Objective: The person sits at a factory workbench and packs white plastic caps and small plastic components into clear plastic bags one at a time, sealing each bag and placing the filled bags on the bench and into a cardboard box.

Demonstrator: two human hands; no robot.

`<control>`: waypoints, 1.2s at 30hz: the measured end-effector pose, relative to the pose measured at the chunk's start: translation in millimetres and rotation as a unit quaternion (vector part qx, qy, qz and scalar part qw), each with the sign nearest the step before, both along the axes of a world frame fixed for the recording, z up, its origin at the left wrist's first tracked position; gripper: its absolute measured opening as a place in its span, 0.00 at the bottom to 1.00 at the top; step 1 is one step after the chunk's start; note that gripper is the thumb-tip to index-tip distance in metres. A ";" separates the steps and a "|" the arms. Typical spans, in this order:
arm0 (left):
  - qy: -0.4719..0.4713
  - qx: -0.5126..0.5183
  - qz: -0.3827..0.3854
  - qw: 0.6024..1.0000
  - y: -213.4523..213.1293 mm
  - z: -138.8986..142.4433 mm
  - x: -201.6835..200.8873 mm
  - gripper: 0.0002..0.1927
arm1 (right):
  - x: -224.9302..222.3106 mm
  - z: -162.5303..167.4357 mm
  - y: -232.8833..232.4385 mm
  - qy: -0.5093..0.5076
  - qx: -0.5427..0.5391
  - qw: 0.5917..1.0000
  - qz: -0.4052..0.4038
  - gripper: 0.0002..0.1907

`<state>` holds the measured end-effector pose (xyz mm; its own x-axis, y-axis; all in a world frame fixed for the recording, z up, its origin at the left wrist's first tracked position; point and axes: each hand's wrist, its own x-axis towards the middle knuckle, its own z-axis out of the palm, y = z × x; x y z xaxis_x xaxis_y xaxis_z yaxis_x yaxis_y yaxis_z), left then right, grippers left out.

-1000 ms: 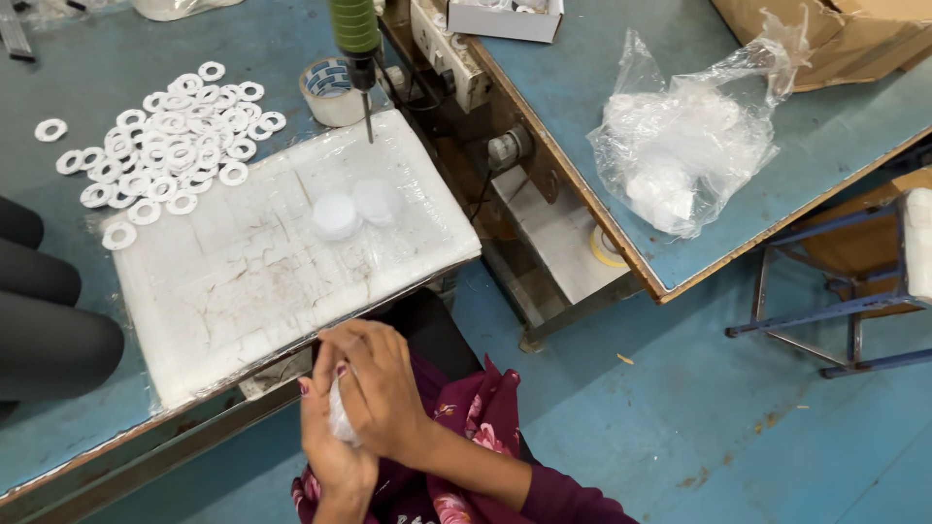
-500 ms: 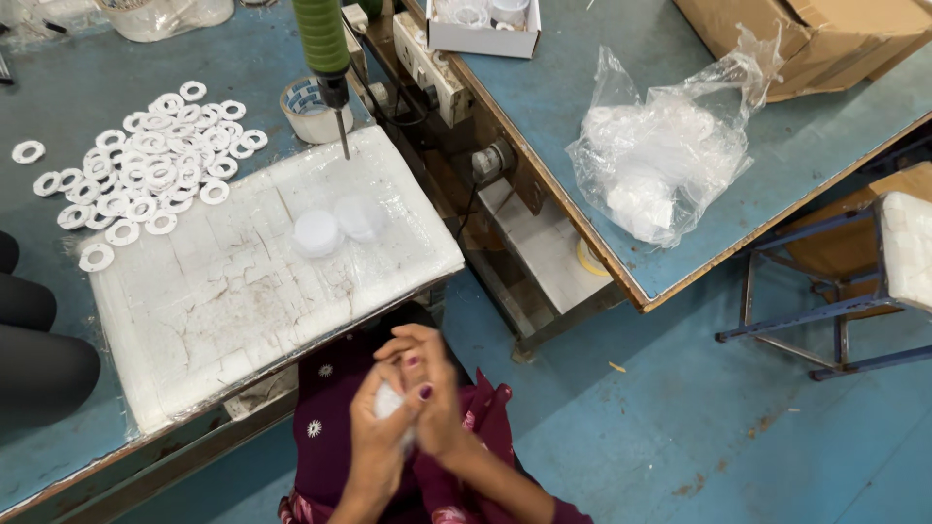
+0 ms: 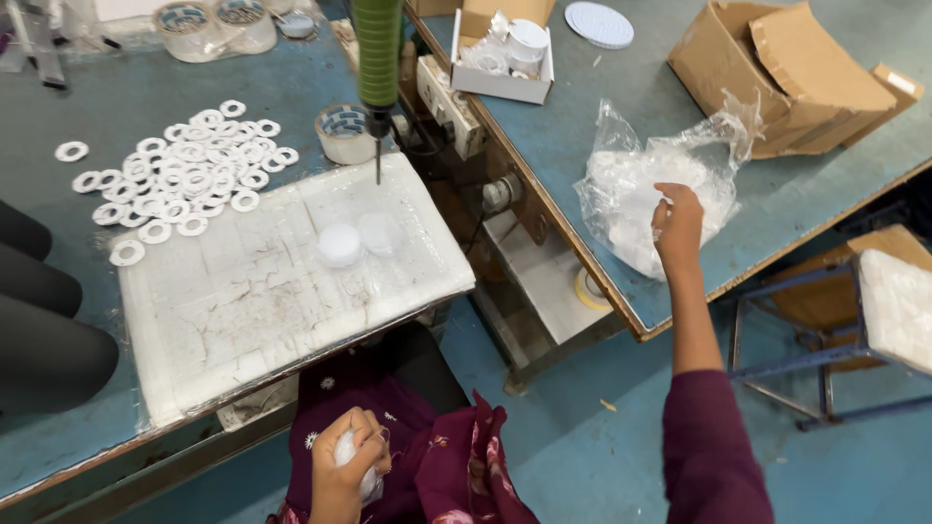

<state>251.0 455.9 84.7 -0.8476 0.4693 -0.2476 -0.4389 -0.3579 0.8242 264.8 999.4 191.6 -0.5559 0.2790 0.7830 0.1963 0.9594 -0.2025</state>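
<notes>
With my left hand [image 3: 345, 466] clenched on a white plastic piece [image 3: 348, 452] in my lap, my right-hand fingers [image 3: 668, 206] should pinch gently inside the plastic bag [image 3: 641, 189] at two o'clock on the desk [image 3: 825, 184].

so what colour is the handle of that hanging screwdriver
Green, clearest in the head view: the screwdriver handle.

Rings [image 3: 184, 175] lie in a heap on the left table [image 3: 116, 87], behind the mat [image 3: 272, 291]. Two discs [image 3: 359, 240] sit on the mat, under the hanging tool [image 3: 377, 58]. Tape roll [image 3: 342, 134] is just behind the mat. Bag [image 3: 650, 194] lies on the right table [image 3: 835, 184], w/ boxes [image 3: 796, 68] behind it. Stool [image 3: 874, 301] stands far right.
</notes>
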 end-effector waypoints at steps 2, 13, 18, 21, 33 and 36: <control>-0.003 0.013 0.009 1.000 -17.4 -4.4 9.1 0.17 | -6.3 1.7 -5.3 -0.053 0.095 0.994 0.003 0.16; 0.107 -0.043 0.026 0.993 -84.0 -5.8 50.2 0.14 | 28.5 38.6 -55.8 -0.127 0.051 0.989 -0.055 0.03; 0.096 -0.060 0.020 0.993 -90.6 -4.7 48.0 0.14 | 47.4 52.2 -59.6 -0.068 0.021 0.997 0.018 0.02; 0.108 -0.062 0.017 0.992 -91.5 -4.5 42.3 0.14 | 56.7 57.2 -57.4 -0.027 -0.004 0.998 0.048 0.02; 0.078 -0.023 0.022 0.996 -83.4 -3.3 35.9 0.14 | 63.6 54.1 -32.9 0.148 -0.268 0.948 0.083 0.06; 0.080 -0.039 0.027 0.996 -89.2 -3.4 38.7 0.14 | 66.2 54.8 -34.5 0.191 -0.374 0.897 0.140 0.06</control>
<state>289.7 366.7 81.3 -0.9029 0.4057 -0.1421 -0.2821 -0.3097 0.9080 331.0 964.9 246.4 -0.4181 0.6969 0.5827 -0.2519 0.5274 -0.8114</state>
